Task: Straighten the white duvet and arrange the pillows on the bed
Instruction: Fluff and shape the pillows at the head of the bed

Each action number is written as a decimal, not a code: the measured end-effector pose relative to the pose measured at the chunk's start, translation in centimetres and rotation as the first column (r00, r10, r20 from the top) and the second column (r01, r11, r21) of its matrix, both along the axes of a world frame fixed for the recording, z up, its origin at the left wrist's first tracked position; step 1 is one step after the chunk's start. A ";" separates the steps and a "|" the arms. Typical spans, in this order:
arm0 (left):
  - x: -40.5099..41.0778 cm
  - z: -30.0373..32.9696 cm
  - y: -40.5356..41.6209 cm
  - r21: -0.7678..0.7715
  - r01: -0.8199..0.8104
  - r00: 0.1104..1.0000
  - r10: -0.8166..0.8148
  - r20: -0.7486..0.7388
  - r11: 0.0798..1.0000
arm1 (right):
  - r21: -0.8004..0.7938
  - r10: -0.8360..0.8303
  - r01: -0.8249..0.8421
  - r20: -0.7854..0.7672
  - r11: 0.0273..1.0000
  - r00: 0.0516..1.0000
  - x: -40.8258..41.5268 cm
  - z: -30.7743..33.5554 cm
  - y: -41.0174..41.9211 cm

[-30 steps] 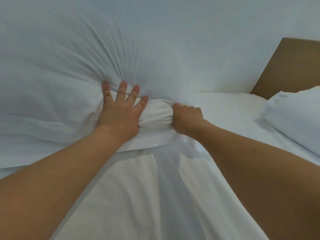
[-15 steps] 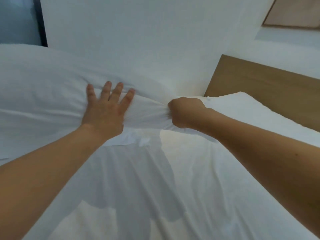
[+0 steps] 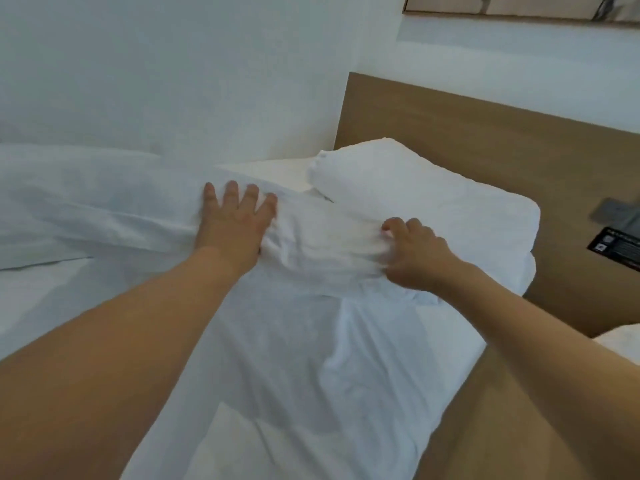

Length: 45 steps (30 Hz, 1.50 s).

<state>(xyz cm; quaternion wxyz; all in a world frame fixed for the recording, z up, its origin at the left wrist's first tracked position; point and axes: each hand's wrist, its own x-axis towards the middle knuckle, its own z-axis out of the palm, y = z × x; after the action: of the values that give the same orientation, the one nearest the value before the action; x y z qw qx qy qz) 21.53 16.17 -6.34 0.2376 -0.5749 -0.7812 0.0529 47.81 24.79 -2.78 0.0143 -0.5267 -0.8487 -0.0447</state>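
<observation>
The white duvet lies bunched across the bed's left side. The left hand presses flat on its folded edge, fingers spread straight. The right hand curls its fingers into gathered fabric beside the pillow, which rests against the wooden headboard.

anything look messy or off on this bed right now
Yes. The duvet is bunched into wrinkles between the left hand, pressing flat, and the right hand, whose curled fingers gather the cloth. Its folded edge runs unevenly, and the bunch butts against the pillow by the headboard.
</observation>
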 end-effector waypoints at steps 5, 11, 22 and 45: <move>-2.6 -0.3 1.6 0.106 0.051 0.996 -0.058 0.069 0.993 | 0.106 0.201 -0.208 0.067 0.972 0.977 -7.9 -3.5 -0.1; -8.1 -1.5 4.4 0.009 -0.164 0.984 0.163 0.067 0.986 | 0.335 0.161 -0.156 0.011 0.929 0.987 -15.3 -5.7 6.4; -6.8 27.6 2.5 -0.282 -0.065 0.944 0.151 0.293 0.957 | -0.478 -0.012 -0.150 -0.319 0.865 0.948 -12.4 23.6 5.5; 21.9 58.3 4.3 -0.174 0.262 0.947 -0.218 0.238 0.949 | -0.514 -0.286 0.046 -0.400 0.857 0.871 20.2 55.4 -0.8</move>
<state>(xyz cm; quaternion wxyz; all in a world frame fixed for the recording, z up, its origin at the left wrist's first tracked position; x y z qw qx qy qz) 43.42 20.47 51.98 0.0961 -0.6898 -0.7164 0.0405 68.05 23.99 52.64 0.0785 -0.5815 -0.7534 0.2967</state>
